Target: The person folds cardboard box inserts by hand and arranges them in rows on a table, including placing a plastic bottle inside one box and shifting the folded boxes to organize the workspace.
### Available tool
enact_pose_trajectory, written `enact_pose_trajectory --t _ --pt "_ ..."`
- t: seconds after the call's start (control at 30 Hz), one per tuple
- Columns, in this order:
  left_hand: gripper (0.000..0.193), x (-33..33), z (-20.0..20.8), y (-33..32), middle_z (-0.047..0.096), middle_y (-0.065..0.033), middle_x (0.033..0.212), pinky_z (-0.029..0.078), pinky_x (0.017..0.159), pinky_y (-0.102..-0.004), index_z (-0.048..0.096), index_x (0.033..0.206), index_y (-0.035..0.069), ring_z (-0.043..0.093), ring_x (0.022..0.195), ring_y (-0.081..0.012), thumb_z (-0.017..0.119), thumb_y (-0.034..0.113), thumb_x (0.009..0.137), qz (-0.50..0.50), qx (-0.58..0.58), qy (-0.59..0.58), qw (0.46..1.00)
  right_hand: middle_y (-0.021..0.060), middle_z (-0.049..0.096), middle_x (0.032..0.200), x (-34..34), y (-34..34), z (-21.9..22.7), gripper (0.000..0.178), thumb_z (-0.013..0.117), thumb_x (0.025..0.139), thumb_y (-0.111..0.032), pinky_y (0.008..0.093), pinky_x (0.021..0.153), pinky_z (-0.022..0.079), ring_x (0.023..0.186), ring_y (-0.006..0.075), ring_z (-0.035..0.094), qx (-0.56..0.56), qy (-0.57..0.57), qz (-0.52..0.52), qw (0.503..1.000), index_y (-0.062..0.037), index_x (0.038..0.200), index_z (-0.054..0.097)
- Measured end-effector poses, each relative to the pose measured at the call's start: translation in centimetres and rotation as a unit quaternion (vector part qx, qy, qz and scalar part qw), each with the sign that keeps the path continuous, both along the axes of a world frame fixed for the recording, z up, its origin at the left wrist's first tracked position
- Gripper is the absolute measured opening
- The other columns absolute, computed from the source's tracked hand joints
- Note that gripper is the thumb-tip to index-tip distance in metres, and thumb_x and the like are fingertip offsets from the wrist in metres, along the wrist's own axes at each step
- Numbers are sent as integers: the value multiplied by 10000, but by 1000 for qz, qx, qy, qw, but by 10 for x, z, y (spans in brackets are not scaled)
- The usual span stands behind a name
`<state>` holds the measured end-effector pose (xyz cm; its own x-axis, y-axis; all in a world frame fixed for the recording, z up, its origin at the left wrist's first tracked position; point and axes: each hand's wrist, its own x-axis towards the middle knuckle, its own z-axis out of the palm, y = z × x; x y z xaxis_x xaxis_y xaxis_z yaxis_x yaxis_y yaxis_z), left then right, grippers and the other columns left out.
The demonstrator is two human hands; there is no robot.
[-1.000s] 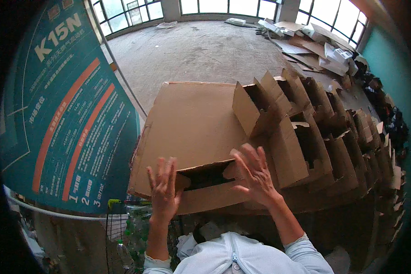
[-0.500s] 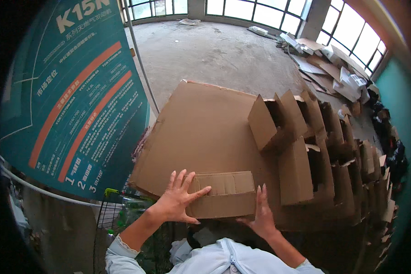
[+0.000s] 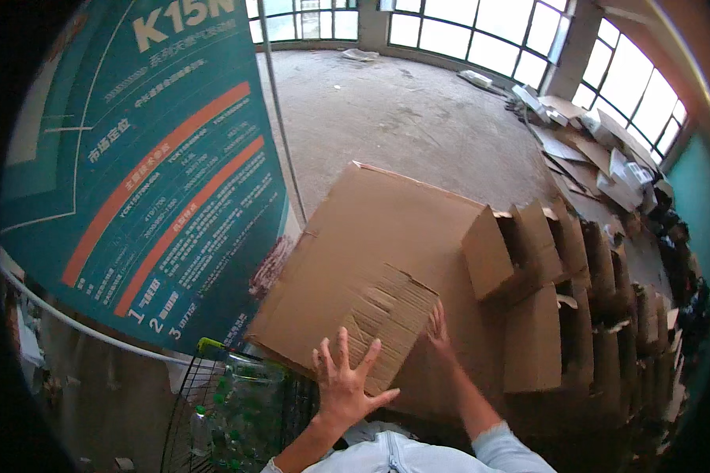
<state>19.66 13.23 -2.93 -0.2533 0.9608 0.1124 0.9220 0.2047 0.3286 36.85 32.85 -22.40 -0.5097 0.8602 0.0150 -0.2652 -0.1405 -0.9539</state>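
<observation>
A small cardboard box [image 3: 394, 311] sits at a slant on a large brown cardboard sheet [image 3: 394, 213] in front of me. Its upper face shows ribbed lines and creases. My left hand [image 3: 345, 386] is open, fingers spread over the box's near left corner. On the far right side, my right hand [image 3: 439, 331] has its fingers stretched along the box's edge; part of that hand is hard to make out. Neither hand is wrapped round the box.
Stacked open cardboard boxes [image 3: 532, 339] stand along the right of the sheet. A wire basket [image 3: 183, 410] with clear plastic bottles is at the lower left, below a green banner [image 3: 173, 181] on a pole. Flattened cardboard and foam [image 3: 599, 150] lie by the windows.
The box has turned from lying crosswise to a slant, now showing its ribbed face. My right hand has moved up along its right edge; my left stays at the near left. The view has shifted.
</observation>
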Motion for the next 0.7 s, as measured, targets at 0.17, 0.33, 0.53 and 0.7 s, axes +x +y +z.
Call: enact_pose_trajectory --t 0.17,0.33,0.53,0.7 --pt "734 -20 -21 4 342 -112 1470 258 1017 -636 565 1316 263 254 1292 -505 690 623 689 -76 70 -45 994 65 268 1518 -24 -117 28 712 448 959 -453 428 1128 261 1385 252 274 -300 97 72 946 -164 1514 109" --pt "704 -46 -35 32 400 -94 1444 285 983 -605 584 1300 253 282 1278 -471 692 579 685 -26 110 -20 993 53 249 1519 -79 -88 63 720 408 960 -574 436 1119 274 1369 259 289 -391 165 97 900 -204 1511 129" --pt "709 -123 -63 209 423 -108 1431 284 1007 -629 566 1318 258 324 1255 -484 655 612 711 11 238 60 969 77 269 1509 -170 121 32 793 416 966 -562 331 1107 271 1353 215 314 -113 -29 56 992 -120 1528 73" --pt "762 -201 -69 324 349 -98 1508 251 1036 -660 486 1383 317 257 1313 -539 606 682 725 77 153 56 984 123 302 1520 -192 106 97 699 477 989 -410 330 1101 289 1385 223 310 121 -139 114 976 -83 1518 158"
